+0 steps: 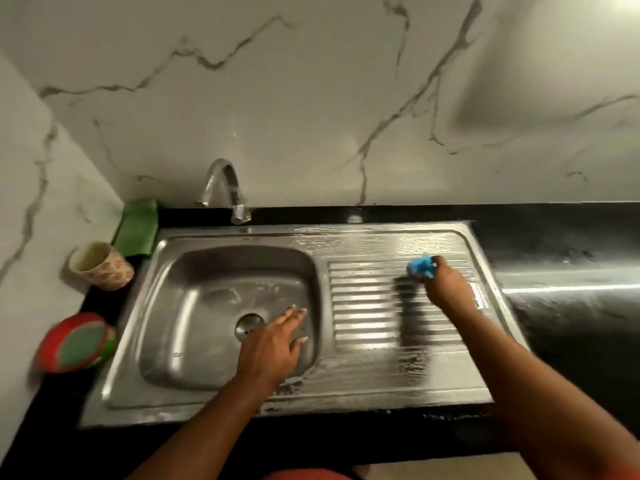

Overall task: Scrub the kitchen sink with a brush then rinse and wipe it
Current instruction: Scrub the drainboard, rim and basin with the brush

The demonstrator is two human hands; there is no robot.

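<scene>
Black countertop [571, 244] carries our steel sink [114, 386]. On its wet drainboard [363, 306] our right hand [446, 285] curls round a blue brush [420, 266]; our left hand [273, 341], flat and open, hovers over the basin [194, 306]. Green cloth [136, 226] and paper cup [100, 265] sit left.

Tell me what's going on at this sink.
A person is cleaning a steel sink. Their right hand grips a blue scrubber against the far part of the ribbed drainboard, which looks wet and streaked. The left hand is spread open over the basin beside the drain. No water shows at the tap. A green cloth and a paper cup sit at the left.
</scene>
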